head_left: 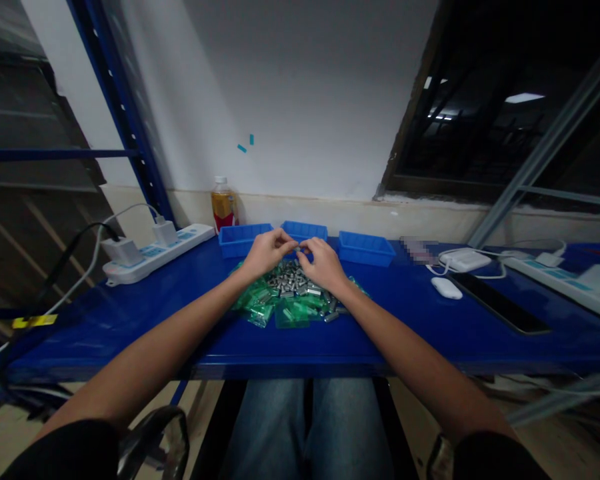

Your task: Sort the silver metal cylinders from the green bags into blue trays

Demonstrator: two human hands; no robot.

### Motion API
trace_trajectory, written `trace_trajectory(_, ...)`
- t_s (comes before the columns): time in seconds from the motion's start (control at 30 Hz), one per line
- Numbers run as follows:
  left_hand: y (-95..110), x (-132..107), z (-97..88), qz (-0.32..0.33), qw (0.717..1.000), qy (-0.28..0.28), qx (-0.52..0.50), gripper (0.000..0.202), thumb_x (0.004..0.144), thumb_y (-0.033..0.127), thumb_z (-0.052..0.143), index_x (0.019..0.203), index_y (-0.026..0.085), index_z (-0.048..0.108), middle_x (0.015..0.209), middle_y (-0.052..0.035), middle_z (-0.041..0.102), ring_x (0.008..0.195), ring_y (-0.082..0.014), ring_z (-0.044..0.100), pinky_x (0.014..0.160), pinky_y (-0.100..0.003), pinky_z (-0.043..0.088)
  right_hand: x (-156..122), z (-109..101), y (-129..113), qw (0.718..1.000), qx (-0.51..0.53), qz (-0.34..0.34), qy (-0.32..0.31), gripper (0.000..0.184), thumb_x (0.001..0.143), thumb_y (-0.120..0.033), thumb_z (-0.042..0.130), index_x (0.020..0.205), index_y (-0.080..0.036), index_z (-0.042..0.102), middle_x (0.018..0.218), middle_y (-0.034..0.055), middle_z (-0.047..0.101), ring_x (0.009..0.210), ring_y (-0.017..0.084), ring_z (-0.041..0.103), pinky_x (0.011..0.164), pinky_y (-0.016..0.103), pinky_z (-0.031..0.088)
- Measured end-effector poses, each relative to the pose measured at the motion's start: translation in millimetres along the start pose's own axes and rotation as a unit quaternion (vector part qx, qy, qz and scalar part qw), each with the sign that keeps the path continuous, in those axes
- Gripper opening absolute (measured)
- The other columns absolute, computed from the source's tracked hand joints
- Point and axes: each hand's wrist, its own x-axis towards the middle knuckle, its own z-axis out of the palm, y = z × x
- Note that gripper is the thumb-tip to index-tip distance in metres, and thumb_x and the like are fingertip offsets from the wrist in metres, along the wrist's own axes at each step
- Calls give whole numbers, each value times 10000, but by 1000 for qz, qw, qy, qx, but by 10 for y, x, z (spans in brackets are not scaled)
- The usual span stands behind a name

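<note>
My left hand (pixel 271 251) and my right hand (pixel 322 262) meet above the middle of the blue table, fingers pinched close together. Something small sits between the fingertips, too tiny to make out. Below them lies a heap of small grey metal cylinders (pixel 289 280). Green translucent plastic bags (pixel 293 313) are spread under and around that heap. Just behind my hands stand a left blue bin (pixel 230 244), a middle blue bin (pixel 305 231) and a right blue bin (pixel 366 249).
A drink bottle (pixel 223 203) stands by the wall. On the left is a power strip (pixel 180 243) with plugs and cables. To the right lie a black phone (pixel 503 303), a white earbud case (pixel 447 288), a white charger (pixel 464 260) and another power strip (pixel 565 283).
</note>
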Motion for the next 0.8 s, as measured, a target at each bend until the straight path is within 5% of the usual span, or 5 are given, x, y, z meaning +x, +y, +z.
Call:
trace_trajectory(0.23, 14, -13, -1, 21, 997, -13, 71, 265, 877, 380, 495, 815, 148, 607, 770, -54, 668, 728, -177, 629, 721, -309, 501, 49, -113, 33, 994, -91, -16, -55, 269, 952, -325, 375, 1000, -169, 588, 997, 89, 617, 964, 222, 514, 821, 312, 355)
trace_trajectory(0.4, -209, 63, -126, 23, 955, -3, 295, 381, 896, 402, 455, 1188, 170, 531, 1199, -137, 568, 1151, -280, 498, 971, -413, 376, 121, -149, 408, 974, -179, 136, 4, 360, 985, -289, 247, 1011, -125, 567, 1036, 147, 597, 1026, 251, 503, 876, 337, 336)
trace_trajectory(0.5, -451, 176, -138, -23, 932, -50, 358, 507, 855, 446, 506, 1286, 185, 449, 1268, -149, 548, 1181, -316, 484, 988, -485, 334, 164, -99, 649, 958, -207, 198, -12, 354, 980, -261, 234, 1033, -111, 551, 1056, 167, 590, 987, 255, 546, 833, 336, 370)
trace_trajectory(0.63, -692, 402, -110, -27, 930, -91, 356, 424, 837, 455, 514, 1172, 195, 530, 1115, -103, 660, 1065, -295, 580, 1003, -508, 315, 249, -17, 786, 964, -195, 176, -42, 381, 990, -290, 185, 1062, -143, 529, 1057, 142, 609, 902, 241, 600, 764, 327, 402)
trace_trajectory(0.8, -790, 669, -123, 4, 931, -120, 344, 414, 835, 457, 487, 1098, 151, 580, 1147, -120, 636, 1051, -268, 592, 933, -362, 428, 336, 13, 816, 974, -174, 105, -100, 327, 983, -387, 261, 1072, -214, 523, 1093, 79, 626, 955, 235, 600, 785, 309, 411)
